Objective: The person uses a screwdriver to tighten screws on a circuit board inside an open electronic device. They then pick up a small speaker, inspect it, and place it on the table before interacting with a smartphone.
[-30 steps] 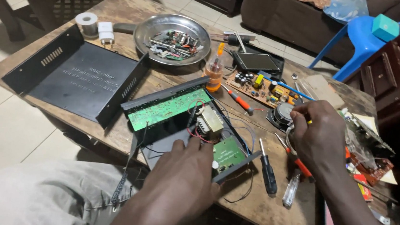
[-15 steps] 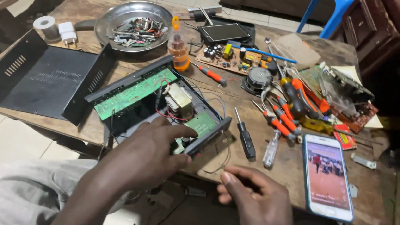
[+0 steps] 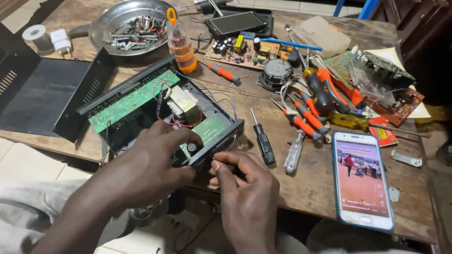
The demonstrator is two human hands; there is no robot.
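Opened black electronics chassis sat at centre-left of frame on wooden table, green boards exposed. Left hand gripped its near corner. Right hand, half a second earlier hovering clear below, had closed in, fingertips pinching chassis front edge; whether small part held, cannot tell. Black screwdriver and lit phone lay to the right.
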